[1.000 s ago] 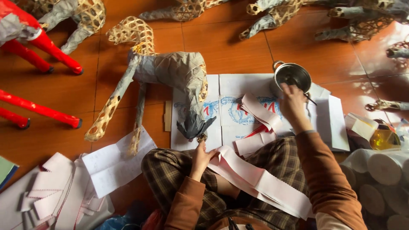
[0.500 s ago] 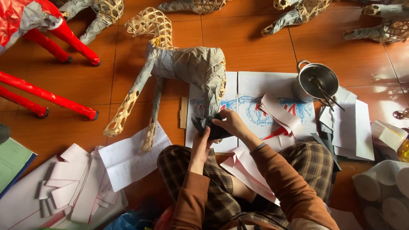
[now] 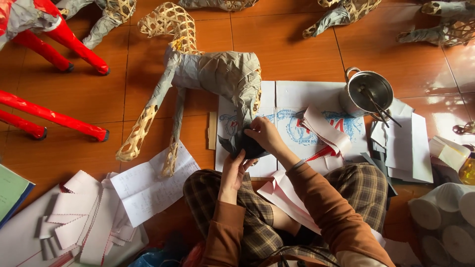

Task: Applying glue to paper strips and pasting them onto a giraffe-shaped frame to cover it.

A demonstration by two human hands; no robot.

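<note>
Done: I see the woven animal frame papered on body and hind leg.
Left: head and forelegs bare.
Hands: left hand and right hand pinch dark paper, probably wet.

A craft workshop floor: bamboo-frame animal figures, stacked paper strips, glue pot.

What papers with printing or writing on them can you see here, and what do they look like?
Printed sheet: on the floor under both hands, white rectangle with blue and red drawing.
Written paper: left of the knee, white, faint lines.
Green book: at the left edge, flat, green cover.
</note>
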